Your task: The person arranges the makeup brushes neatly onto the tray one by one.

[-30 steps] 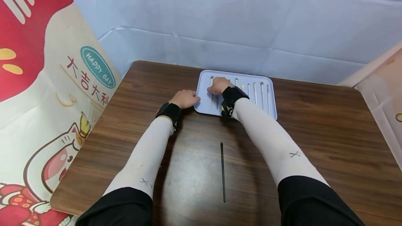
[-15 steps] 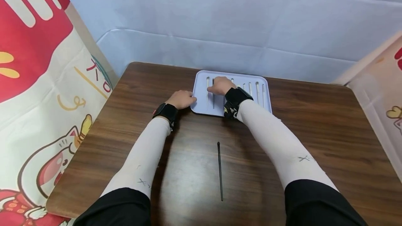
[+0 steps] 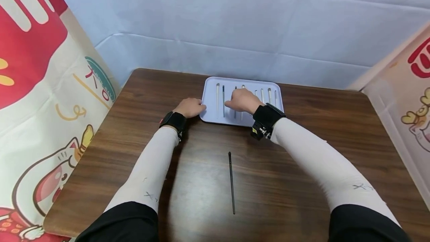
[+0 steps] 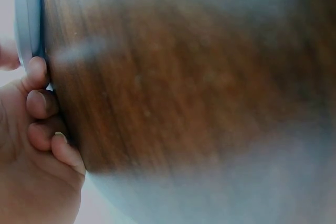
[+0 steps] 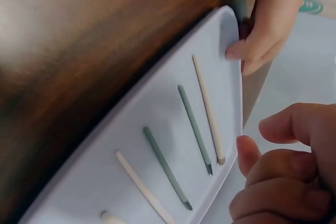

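Observation:
A pale lilac tray [image 3: 209, 102] lies near the table's back edge, with several slim brushes in it, side by side. My left hand [image 3: 189, 108] grips the tray's left edge; in the left wrist view its fingers [image 4: 43, 103] curl against the tray's outer side. Over the tray's middle hovers my right hand [image 3: 245, 101], fingers loosely bent and holding nothing. The right wrist view shows the pale brush [image 5: 208, 108] and two dark green brushes, one of them [image 5: 194, 128] beside it, lying apart from that hand. Part of the row is hidden beneath my right hand.
A single dark brush [image 3: 231, 182] lies on the brown wooden table [image 3: 285, 197], in front of the tray between my forearms. White cloth [image 3: 215, 21] hangs behind the table. Printed panels stand at the left [image 3: 43, 122] and right.
My right hand has moved rightward across the tray, uncovering brushes on its left side. My left hand stays at the tray's left edge. The whole view has shifted slightly.

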The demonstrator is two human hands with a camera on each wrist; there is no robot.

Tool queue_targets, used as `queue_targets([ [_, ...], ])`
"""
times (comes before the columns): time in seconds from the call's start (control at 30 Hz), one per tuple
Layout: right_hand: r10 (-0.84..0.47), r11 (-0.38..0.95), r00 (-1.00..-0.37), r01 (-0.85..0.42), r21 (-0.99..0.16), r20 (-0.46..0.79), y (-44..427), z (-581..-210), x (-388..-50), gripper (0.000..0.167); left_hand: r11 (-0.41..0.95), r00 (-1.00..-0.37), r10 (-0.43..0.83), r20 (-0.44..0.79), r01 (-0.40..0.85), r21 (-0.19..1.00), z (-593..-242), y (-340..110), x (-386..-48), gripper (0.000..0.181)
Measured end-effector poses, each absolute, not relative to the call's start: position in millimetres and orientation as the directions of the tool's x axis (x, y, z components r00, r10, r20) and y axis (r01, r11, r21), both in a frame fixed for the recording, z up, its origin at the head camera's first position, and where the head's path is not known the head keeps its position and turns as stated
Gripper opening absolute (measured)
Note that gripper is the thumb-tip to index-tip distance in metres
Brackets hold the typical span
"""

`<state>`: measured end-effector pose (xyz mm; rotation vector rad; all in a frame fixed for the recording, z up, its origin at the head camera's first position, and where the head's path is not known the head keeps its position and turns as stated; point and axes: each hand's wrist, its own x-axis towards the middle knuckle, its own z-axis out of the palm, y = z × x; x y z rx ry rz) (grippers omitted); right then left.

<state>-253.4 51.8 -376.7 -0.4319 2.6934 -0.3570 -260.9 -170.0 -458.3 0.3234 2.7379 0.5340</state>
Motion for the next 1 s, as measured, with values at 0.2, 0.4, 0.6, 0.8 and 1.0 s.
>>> queue_targets([
  [0.2, -0.373, 0.907, -0.861, -0.261, -0.330, -0.345, 57.1, -369.5, -231.8, 0.049, 0.898, -0.922, 0.289, -0.257, 0.168, 0.408, -464.3, -174.8, -265.3, 0.032],
  [0.4, -0.400, 0.890, -0.853, -0.275, -0.364, -0.335, 62.2, -365.9, -210.4, 0.049, 0.896, -0.922, 0.292, -0.254, 0.172, 0.409, -466.9, -179.4, -268.5, 0.033],
  [0.6, -0.404, 0.887, -0.855, -0.280, -0.367, -0.325, 68.5, -366.1, -191.5, 0.048, 0.894, -0.925, 0.296, -0.239, 0.181, 0.410, -467.3, -180.6, -270.2, 0.032],
  [0.8, -0.413, 0.885, -0.843, -0.282, -0.371, -0.345, 75.1, -369.3, -170.5, 0.050, 0.893, -0.922, 0.299, -0.245, 0.181, 0.412, -465.5, -179.6, -268.8, 0.032],
  [1.0, -0.414, 0.884, -0.836, -0.275, -0.378, -0.361, 78.7, -373.2, -150.2, 0.052, 0.898, -0.920, 0.302, -0.248, 0.188, 0.397, -463.3, -177.9, -267.1, 0.032],
])
